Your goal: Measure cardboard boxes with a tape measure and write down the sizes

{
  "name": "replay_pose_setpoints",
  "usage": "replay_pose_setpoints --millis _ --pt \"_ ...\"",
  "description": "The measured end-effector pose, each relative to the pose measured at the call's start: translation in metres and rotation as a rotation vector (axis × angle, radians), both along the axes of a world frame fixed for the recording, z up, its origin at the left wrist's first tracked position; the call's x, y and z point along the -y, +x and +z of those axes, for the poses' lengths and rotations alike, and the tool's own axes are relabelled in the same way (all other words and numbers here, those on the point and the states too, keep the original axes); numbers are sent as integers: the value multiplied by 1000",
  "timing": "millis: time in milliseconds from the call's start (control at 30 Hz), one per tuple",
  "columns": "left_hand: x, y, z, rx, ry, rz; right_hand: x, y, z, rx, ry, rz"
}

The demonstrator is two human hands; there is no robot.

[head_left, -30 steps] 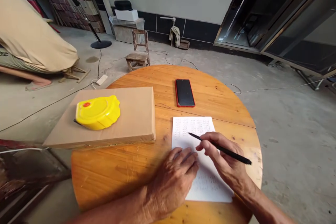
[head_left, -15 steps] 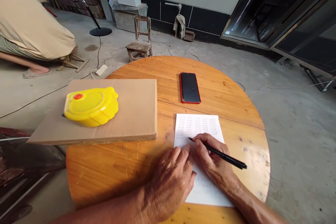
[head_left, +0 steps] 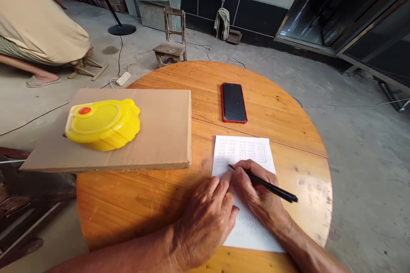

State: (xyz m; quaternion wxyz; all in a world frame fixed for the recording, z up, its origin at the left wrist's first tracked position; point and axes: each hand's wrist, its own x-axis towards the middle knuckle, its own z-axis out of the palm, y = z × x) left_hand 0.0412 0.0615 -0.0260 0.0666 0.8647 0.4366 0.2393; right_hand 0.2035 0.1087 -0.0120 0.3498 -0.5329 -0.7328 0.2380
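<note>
A white sheet of paper [head_left: 245, 151] printed with small rows of text lies on the round wooden table [head_left: 160, 198]. My right hand [head_left: 259, 198] grips a black pen [head_left: 272, 187], whose tip touches the paper near its left edge. My left hand [head_left: 205, 222] lies flat with fingers stretched out, pressing on the paper's left side, right beside the pen tip. A black phone in a red case [head_left: 233, 102] lies face up beyond the paper.
A flat cardboard box [head_left: 160, 136] overhangs the table's left edge, with a yellow plastic container [head_left: 102, 123] on top. On the concrete floor stand a small wooden chair [head_left: 171, 38], a lamp stand and cables. A person in beige [head_left: 35, 30] sits at far left.
The pen tip came down from above the paper onto its left part. Both hands drew closer together. The camera tilted down a little.
</note>
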Motion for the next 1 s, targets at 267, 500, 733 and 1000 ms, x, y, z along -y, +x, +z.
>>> replay_pose_setpoints --millis 267,500,733,1000 --pt "-3 1 1 31 -22 -5 -1 -1 0 -1 -11 -2" --pt "-3 1 3 46 -10 0 -1 -2 2 11 -9 2" --pt "-2 1 2 51 -16 6 0 -2 3 13 -22 20" --pt "-5 1 4 64 -14 10 0 -1 3 -4 -33 21"
